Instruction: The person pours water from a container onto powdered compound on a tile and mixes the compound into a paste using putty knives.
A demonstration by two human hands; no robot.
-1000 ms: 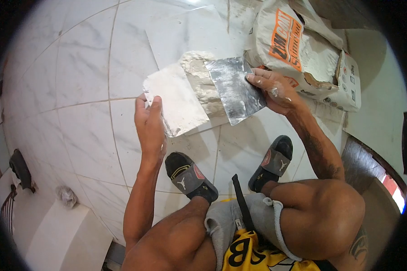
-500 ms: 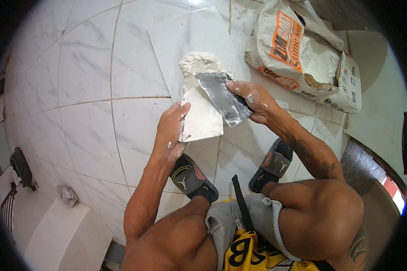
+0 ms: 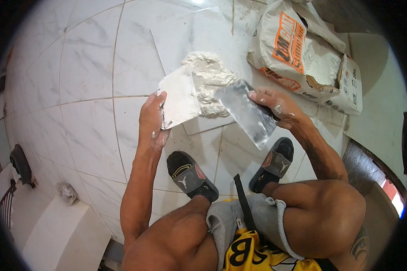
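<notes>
Presently, a mound of white paste (image 3: 209, 81) is seen heaped on a flat board (image 3: 199, 36) laid on the marble-tiled floor (image 3: 86, 117). The step in hand is judged to be the working of this paste between two blades.

The left hand (image 3: 151, 122) is closed on the lower edge of a paste-coated blade (image 3: 180, 97), thumb on top and fingers beneath; the blade is tilted, its far edge touching the left flank of the mound. The right hand (image 3: 276, 106) is closed around the handle end of a bare steel blade (image 3: 248, 113), which is angled downward toward the viewer, its upper corner just beside the right flank of the mound. The mound thus lies between the two blades.

Both forearms are extended forward from a squatting posture, the wrists turned inward toward each other. Sandalled feet (image 3: 192, 176) are planted near the board's near edge.

An opened sack (image 3: 303, 49) of powder rests just beyond the right hand, apart from the mound.

The next move is judged to call for a blade edge slid flat under the paste, with the board kept from shifting.
</notes>
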